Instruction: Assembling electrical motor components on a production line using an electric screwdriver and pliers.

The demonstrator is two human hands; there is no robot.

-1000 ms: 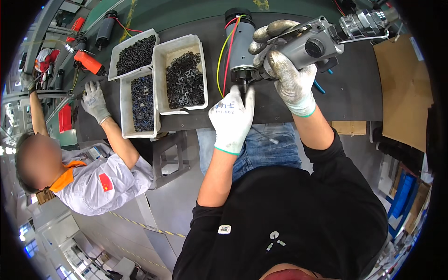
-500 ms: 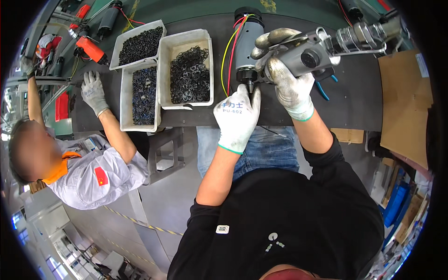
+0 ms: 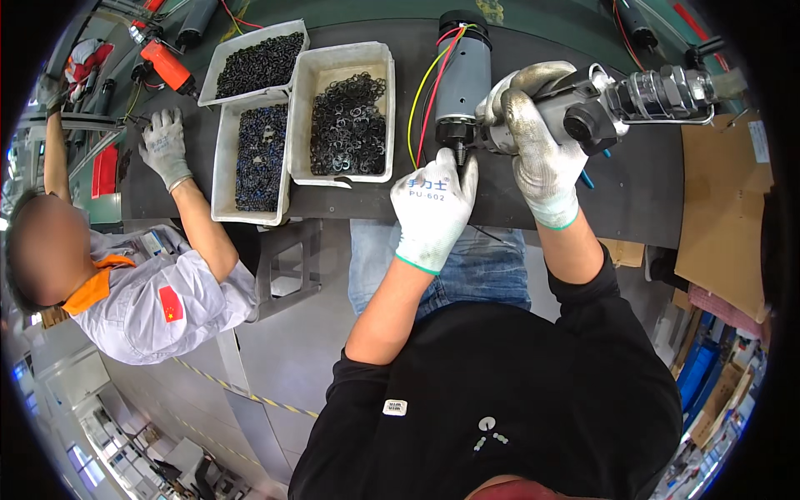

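A grey cylindrical motor (image 3: 463,83) with black ends lies on the dark bench in front of me, its narrow shaft pointing toward my body. My left hand (image 3: 433,200), in a white coated glove, closes its fingertips around the shaft (image 3: 461,153). To the right, my gloved right hand (image 3: 537,137) wraps around a grey air tool (image 3: 583,118) with a metal hose coupling. The tool's nose sits close beside the shaft end; whether they touch is hidden by the fingers. Red and yellow-green wires (image 3: 425,104) run down the motor's left side.
Left of the motor stand white bins holding black rings (image 3: 390,125), small dark parts (image 3: 285,158) and more black pieces (image 3: 304,62). A blue-handled tool (image 3: 587,179) lies under my right hand. At the left, a co-worker's gloved hand (image 3: 167,148) rests near an orange-red power tool (image 3: 167,67).
My right hand's fingers have drawn off the motor's side and now wrap over the tool. The left hand stays at the shaft. The whole view has shifted slightly.
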